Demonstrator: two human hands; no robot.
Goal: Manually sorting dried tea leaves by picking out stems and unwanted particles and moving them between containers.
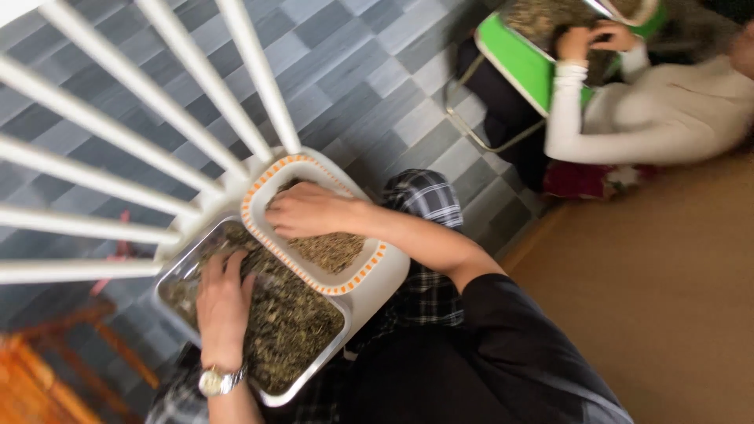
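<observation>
Metal tray [179,276] of dried green-brown leaves on your lap, white orange-trimmed tub [377,276] overlapping at 2 o'clock, close for sorting. Left hand [224,302] flat, fingers spread on leaves. Right hand [306,210] in tub, fingers curled loosely over leaves, grasp uncertain.

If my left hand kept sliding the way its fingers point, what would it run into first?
Most likely the white tub's orange-dotted rim. The left hand lies flat on the dried leaves in the metal tray, fingers aimed toward that tub resting over the tray's far part. Depth is hard to judge.
</observation>
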